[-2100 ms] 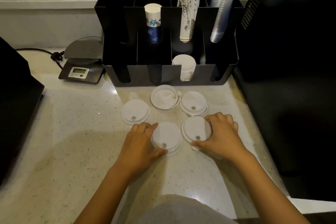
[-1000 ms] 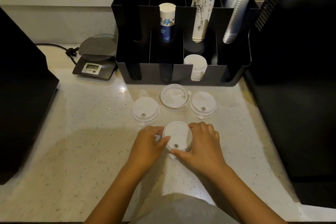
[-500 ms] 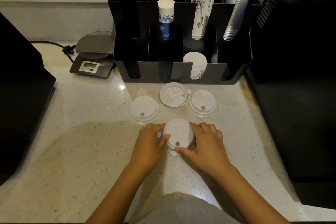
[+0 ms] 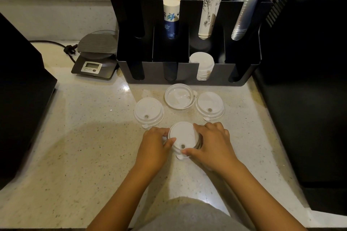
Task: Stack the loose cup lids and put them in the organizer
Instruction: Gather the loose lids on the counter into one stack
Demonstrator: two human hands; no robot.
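Observation:
Two white cup lids sit stacked (image 4: 183, 136) on the speckled counter, squeezed between my left hand (image 4: 155, 143) and my right hand (image 4: 211, 141). Three loose lids lie beyond them: one dome-up at the left (image 4: 148, 110), one upside down in the middle (image 4: 179, 96), one dome-up at the right (image 4: 210, 105). The black organizer (image 4: 187, 78) stands behind them; a front compartment holds a stack of white lids (image 4: 201, 65).
Paper cup stacks (image 4: 171, 17) (image 4: 210, 5) and clear plastic cups (image 4: 244, 7) stand in the organizer's rear slots. A digital scale (image 4: 95, 56) with a cord sits left of it. Dark machines flank the counter at left (image 4: 22, 99) and right (image 4: 304, 80).
Two seconds ago each hand held a separate lid on the counter. The right lid was brought onto the left one, and both hands now press around the joined pair.

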